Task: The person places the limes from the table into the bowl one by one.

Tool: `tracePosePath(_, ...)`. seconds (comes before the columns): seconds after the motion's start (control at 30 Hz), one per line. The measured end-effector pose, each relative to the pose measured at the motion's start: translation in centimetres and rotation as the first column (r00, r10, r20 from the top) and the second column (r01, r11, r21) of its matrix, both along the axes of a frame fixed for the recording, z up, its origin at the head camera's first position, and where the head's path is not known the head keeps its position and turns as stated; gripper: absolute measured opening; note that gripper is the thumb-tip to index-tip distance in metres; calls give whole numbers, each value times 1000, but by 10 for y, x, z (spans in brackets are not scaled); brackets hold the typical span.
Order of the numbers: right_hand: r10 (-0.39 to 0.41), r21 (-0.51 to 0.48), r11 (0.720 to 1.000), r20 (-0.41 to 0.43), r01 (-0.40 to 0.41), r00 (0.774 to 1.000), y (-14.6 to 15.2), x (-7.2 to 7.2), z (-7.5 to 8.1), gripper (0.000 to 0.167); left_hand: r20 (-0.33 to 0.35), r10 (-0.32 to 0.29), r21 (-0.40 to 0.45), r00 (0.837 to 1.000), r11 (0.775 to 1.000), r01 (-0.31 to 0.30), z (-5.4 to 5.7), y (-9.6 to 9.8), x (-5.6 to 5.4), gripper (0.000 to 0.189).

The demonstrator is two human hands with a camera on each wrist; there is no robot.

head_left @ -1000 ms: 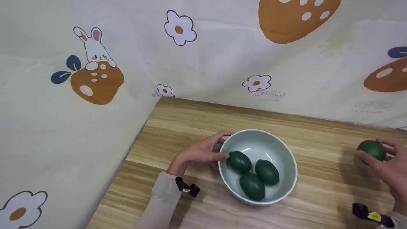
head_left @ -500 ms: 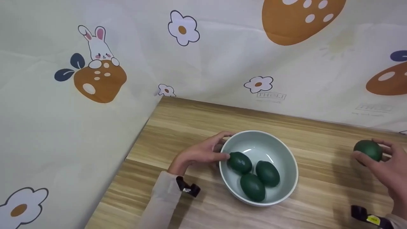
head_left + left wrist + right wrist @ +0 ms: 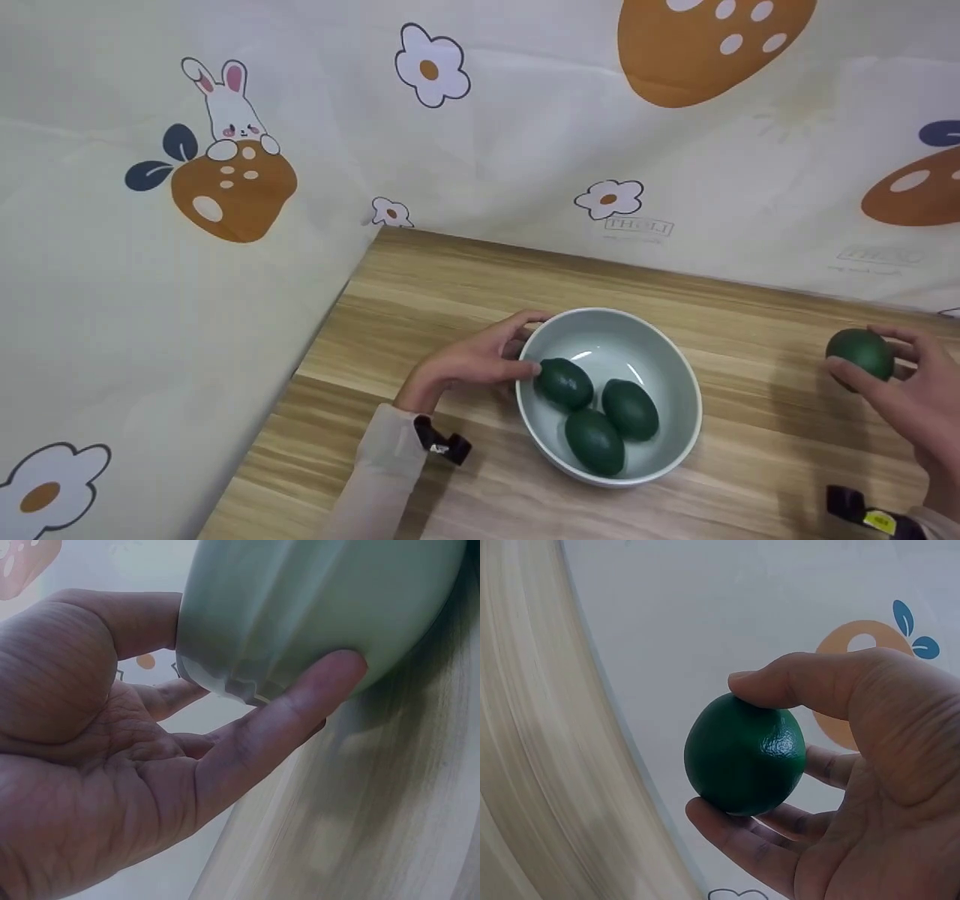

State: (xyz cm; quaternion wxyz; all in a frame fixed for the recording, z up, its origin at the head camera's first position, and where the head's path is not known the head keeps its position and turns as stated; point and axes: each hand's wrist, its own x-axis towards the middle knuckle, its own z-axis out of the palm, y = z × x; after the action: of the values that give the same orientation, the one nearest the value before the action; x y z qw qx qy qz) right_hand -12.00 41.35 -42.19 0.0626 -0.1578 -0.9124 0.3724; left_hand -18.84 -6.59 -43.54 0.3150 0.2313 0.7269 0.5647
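A pale grey-green bowl (image 3: 679, 375) stands on the table with three dark green limes (image 3: 631, 409) lying together inside it. My left hand (image 3: 476, 364) grips the bowl's left side, thumb at the rim and fingers along the outer wall. In the left wrist view the fluted bowl wall (image 3: 315, 607) lies between thumb and fingers. Off to the right, my right hand (image 3: 911, 382) holds another lime (image 3: 860, 354) above the table. The right wrist view shows this glossy lime (image 3: 742, 757) pinched between the thumb and the fingertips.
The wood-grain table (image 3: 420, 277) meets a patterned sheet (image 3: 510, 135) behind it and on the left. Black wrist mounts (image 3: 442, 442) sit on both forearms. A stretch of table lies between the bowl and my right hand.
My right hand has moved slightly left, toward the bowl, with the lime in its grip. The left hand and the bowl have stayed in place.
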Motion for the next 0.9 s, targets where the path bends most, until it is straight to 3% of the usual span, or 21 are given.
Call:
tracePosePath(0.3, 43, 10, 999, 31, -43, 999, -6, -3, 6, 83, -26, 5, -25, 1000, 1000, -5, 1, -1, 1, 73)
tracePosePath(0.5, 39, 34, 999, 41, -40, 998, -9, -3, 7, 82, -18, 7, -33, 1000, 999, -8, 3, 0, 1, 74)
tracePosePath(0.9, 113, 24, 993, 26, -114, 993, -16, 1, 12, 81, -6, 10, -34, 1000, 999, -10, 2, 1, 0, 73)
